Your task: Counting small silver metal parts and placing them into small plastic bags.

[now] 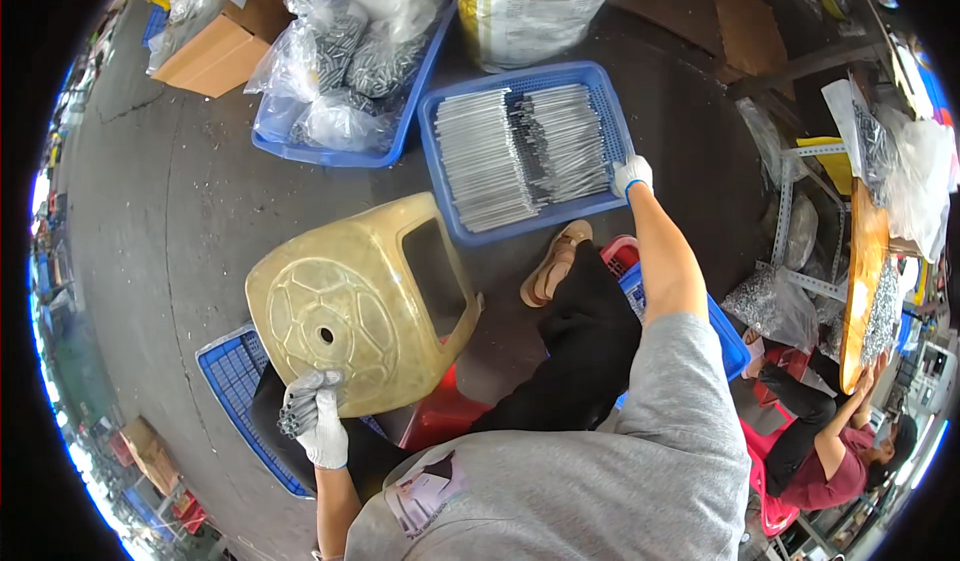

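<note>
My left hand (318, 423), in a white knit glove, is closed around a bunch of small grey metal pieces (293, 413); their exact kind is too small to make out. It is over the near edge of a yellowed plastic stool (300, 306) with a round hole in its seat. My right hand (632, 174), also gloved, is stretched far forward, with its fingers curled at the right rim of a blue plastic basket (433, 166). Inside that basket lie many thin silvery metal rods (485, 161) in two rows, with darker ends meeting in the middle.
Behind on the left, a blue crate (385, 158) holds clear bags of metal parts. A big printed sack (530, 21) stands behind the basket, a cardboard box (230, 46) at far left. On the right, a co-worker (830, 461) sits at a wooden-edged bench (866, 281).
</note>
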The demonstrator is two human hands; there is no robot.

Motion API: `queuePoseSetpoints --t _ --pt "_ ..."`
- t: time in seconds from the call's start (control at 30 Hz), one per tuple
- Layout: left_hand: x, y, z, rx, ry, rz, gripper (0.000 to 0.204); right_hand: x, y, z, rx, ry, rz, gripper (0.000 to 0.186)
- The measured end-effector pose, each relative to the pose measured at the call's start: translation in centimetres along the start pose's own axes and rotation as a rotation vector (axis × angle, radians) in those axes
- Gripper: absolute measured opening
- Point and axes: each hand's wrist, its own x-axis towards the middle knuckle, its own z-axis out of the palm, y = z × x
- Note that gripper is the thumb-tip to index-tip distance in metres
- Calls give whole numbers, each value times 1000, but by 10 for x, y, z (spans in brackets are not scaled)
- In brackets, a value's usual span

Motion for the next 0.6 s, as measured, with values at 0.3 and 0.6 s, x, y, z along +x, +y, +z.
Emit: queuePoseSetpoints --t 0.3,0.6 --pt "-12 -39 -7 -538 33 -296 25 -149 -142 -113 638 -567 -275 19" --pt "-14 -10 -13 -441 -184 102 23 -409 -287 -193 872 -722 -862 22"
